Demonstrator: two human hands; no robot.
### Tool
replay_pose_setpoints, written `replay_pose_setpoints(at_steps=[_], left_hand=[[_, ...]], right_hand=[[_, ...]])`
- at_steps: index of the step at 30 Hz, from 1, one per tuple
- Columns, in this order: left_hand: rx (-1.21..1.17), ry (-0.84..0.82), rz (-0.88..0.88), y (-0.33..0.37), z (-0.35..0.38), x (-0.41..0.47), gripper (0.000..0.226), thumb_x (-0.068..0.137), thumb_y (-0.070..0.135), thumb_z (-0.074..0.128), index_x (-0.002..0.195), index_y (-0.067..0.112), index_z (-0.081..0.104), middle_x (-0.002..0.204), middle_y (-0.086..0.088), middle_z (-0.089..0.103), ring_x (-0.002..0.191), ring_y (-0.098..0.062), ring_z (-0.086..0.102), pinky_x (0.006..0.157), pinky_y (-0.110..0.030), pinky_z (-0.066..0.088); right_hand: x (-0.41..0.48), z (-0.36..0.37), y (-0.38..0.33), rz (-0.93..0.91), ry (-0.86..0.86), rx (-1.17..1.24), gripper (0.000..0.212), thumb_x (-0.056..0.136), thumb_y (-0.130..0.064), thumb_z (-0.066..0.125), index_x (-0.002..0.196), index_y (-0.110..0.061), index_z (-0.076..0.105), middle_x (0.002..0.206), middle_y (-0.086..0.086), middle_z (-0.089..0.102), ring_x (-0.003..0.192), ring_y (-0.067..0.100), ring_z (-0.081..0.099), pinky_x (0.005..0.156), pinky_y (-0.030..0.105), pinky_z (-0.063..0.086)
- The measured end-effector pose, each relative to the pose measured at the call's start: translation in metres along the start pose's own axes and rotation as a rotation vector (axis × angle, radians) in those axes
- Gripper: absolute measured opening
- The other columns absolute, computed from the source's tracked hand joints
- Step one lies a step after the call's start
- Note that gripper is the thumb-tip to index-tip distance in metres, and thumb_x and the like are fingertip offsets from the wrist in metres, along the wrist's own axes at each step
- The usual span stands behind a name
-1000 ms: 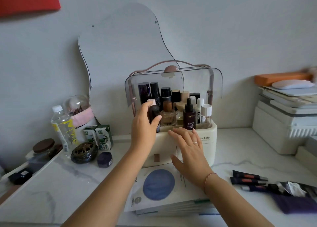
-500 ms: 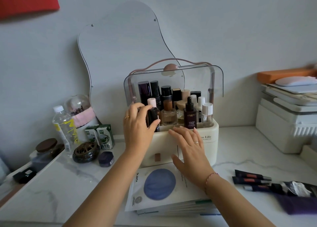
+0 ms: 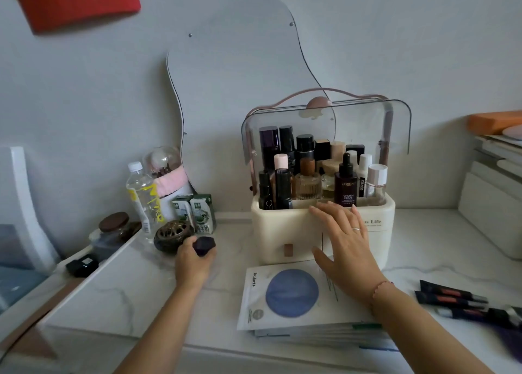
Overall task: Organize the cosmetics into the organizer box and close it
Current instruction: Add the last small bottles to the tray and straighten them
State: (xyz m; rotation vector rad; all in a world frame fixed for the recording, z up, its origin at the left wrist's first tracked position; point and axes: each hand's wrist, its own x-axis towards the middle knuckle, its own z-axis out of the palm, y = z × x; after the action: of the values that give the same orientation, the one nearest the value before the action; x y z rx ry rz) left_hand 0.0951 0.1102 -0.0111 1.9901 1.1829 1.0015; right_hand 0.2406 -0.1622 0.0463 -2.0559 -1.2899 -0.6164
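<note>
A cream organizer box [image 3: 285, 231] stands at the back of the marble tabletop, its clear lid [image 3: 367, 127] raised. Several bottles fill its top tray, among them a dark dropper bottle [image 3: 345, 185] and a pink-capped tube [image 3: 282, 181]. My right hand [image 3: 346, 243] lies flat and open against the box's front. My left hand [image 3: 195, 260] is left of the box, fingers closed around a small dark purple jar [image 3: 205, 245] on the tabletop. A stack of sheet-mask packets [image 3: 293, 297] lies before the box. Dark tubes [image 3: 452, 298] lie at the right.
Left of the box stand a bronze incense burner [image 3: 172, 233], two small cartons [image 3: 195, 212], a water bottle [image 3: 142, 198], a glass dome [image 3: 163, 161] and a brown-lidded jar [image 3: 113, 224]. A wavy mirror [image 3: 240, 77] leans on the wall. White boxes [image 3: 491, 204] are stacked at the right.
My left hand has let go of the bottle in the box's tray and dropped left onto the purple jar. My right hand has stayed on the box front.
</note>
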Motion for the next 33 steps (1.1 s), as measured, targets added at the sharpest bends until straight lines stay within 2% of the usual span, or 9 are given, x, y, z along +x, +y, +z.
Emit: replay_pose_setpoints(at_steps=[4,9,13,17,20,22,24,27,33], left_hand=[[-0.059,0.061,-0.01,-0.001,0.008,0.001,0.033,0.071,0.013,0.076,0.1,0.006,0.062,0.097,-0.018,0.065,0.089,-0.034,0.061,0.071,-0.032,0.04],[-0.241,0.052,0.015,0.011,-0.003,-0.024,0.037,0.074,0.015,0.075,0.108,0.011,0.06,0.098,-0.008,0.065,0.091,-0.027,0.06,0.074,-0.028,0.038],[-0.499,-0.056,0.259,0.068,-0.025,-0.059,0.044,0.074,0.022,0.077,0.113,0.031,0.057,0.11,0.007,0.065,0.1,-0.007,0.062,0.087,-0.023,0.044],[-0.504,-0.189,0.54,0.148,-0.035,-0.08,0.047,0.073,0.038,0.074,0.115,0.039,0.055,0.111,0.018,0.064,0.102,0.0,0.061,0.087,-0.015,0.045],[-0.441,-0.263,0.643,0.193,-0.02,-0.079,0.049,0.073,0.033,0.075,0.117,0.029,0.055,0.117,0.01,0.061,0.106,-0.006,0.059,0.091,-0.025,0.048],[-0.452,-0.33,0.598,0.204,-0.009,-0.076,0.05,0.072,0.025,0.078,0.118,0.025,0.057,0.12,0.008,0.06,0.11,-0.008,0.057,0.096,-0.036,0.048],[-0.465,-0.391,0.547,0.199,-0.003,-0.075,0.055,0.069,0.024,0.08,0.118,0.029,0.056,0.118,0.012,0.061,0.11,-0.003,0.057,0.097,-0.034,0.048],[-0.44,-0.369,0.574,0.184,-0.001,-0.075,0.058,0.066,0.024,0.082,0.116,0.034,0.054,0.113,0.017,0.063,0.108,0.004,0.056,0.092,-0.02,0.046],[-0.397,-0.288,0.622,0.182,0.001,-0.084,0.066,0.068,0.023,0.081,0.126,0.025,0.051,0.111,0.017,0.061,0.101,0.013,0.055,0.079,-0.001,0.04]], right_hand=[[0.0,-0.004,-0.003,0.007,-0.021,-0.003,0.067,0.079,-0.027,0.068,0.139,-0.025,0.037,0.141,-0.006,0.039,0.137,0.017,0.027,0.118,0.034,-0.004],[0.0,-0.007,-0.003,-0.005,-0.041,-0.011,0.067,0.08,-0.029,0.065,0.14,-0.025,0.035,0.142,-0.007,0.037,0.138,0.015,0.025,0.118,0.031,-0.006],[0.0,-0.004,-0.002,-0.006,-0.034,-0.022,0.068,0.079,-0.029,0.065,0.14,-0.025,0.036,0.141,-0.007,0.038,0.138,0.015,0.025,0.118,0.033,-0.005],[0.0,-0.006,-0.003,-0.007,-0.031,-0.02,0.068,0.078,-0.028,0.066,0.139,-0.023,0.038,0.141,-0.006,0.039,0.137,0.016,0.026,0.118,0.033,-0.004],[0.001,-0.011,-0.007,0.0,-0.045,0.011,0.066,0.08,-0.028,0.064,0.139,-0.022,0.037,0.142,-0.007,0.037,0.138,0.013,0.025,0.12,0.033,-0.002],[0.002,-0.019,-0.009,0.045,-0.047,0.149,0.063,0.082,-0.025,0.064,0.139,-0.023,0.036,0.139,-0.009,0.041,0.134,0.01,0.03,0.119,0.033,0.01],[0.005,-0.033,-0.012,0.143,-0.044,0.443,0.061,0.084,-0.021,0.064,0.138,-0.027,0.036,0.131,-0.012,0.049,0.124,0.002,0.041,0.109,0.024,0.031],[0.016,-0.053,-0.017,0.258,-0.024,0.714,0.048,0.085,-0.027,0.064,0.127,-0.037,0.042,0.115,-0.016,0.059,0.108,-0.006,0.053,0.093,0.018,0.046],[0.06,-0.067,-0.029,0.252,-0.167,0.376,0.04,0.077,-0.042,0.068,0.112,-0.026,0.061,0.092,-0.012,0.065,0.081,0.004,0.061,0.066,0.014,0.046]])
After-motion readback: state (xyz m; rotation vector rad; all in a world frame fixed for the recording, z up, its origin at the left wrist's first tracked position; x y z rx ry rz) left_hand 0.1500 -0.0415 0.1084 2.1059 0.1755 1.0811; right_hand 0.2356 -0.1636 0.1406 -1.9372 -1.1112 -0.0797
